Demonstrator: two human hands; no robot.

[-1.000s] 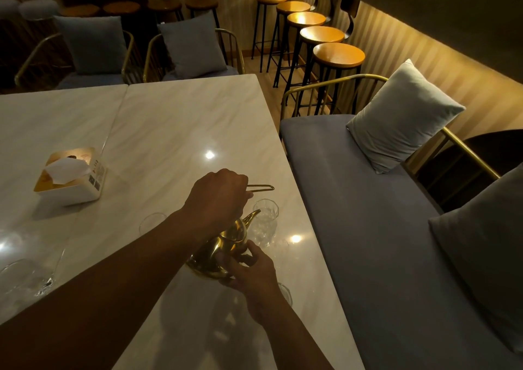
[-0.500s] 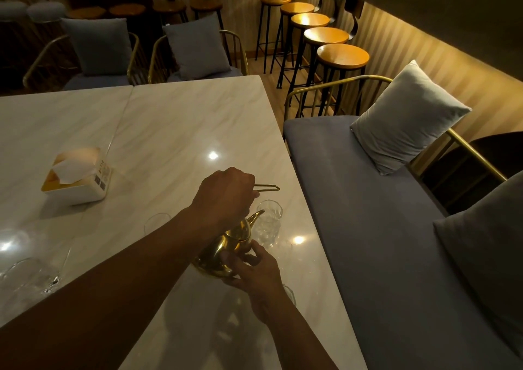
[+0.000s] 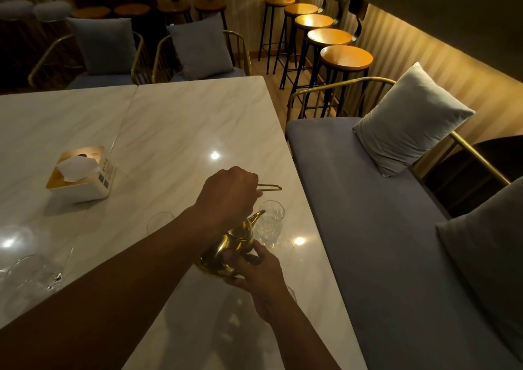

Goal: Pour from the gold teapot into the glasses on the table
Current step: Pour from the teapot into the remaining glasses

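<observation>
The gold teapot [image 3: 226, 252] is tilted over the marble table [image 3: 175, 132], its spout close to the rim of a clear faceted glass [image 3: 270, 219] near the table's right edge. My left hand [image 3: 229, 192] grips the pot's thin gold handle from above; the handle's loop sticks out to the right. My right hand [image 3: 254, 270] cups the pot's belly from below. A second glass [image 3: 160, 222] stands left of the pot, partly behind my left forearm. Another glass rim [image 3: 291, 291] peeks out behind my right wrist.
A white tissue box [image 3: 80, 174] sits on the left of the table. Glassware [image 3: 34, 270] lies at the table's left front edge. A grey bench [image 3: 368, 214] with cushions runs along the right. Chairs and bar stools stand beyond the table.
Both hands and the teapot keep nearly the same pose beside the faceted glass; only the view has shifted slightly.
</observation>
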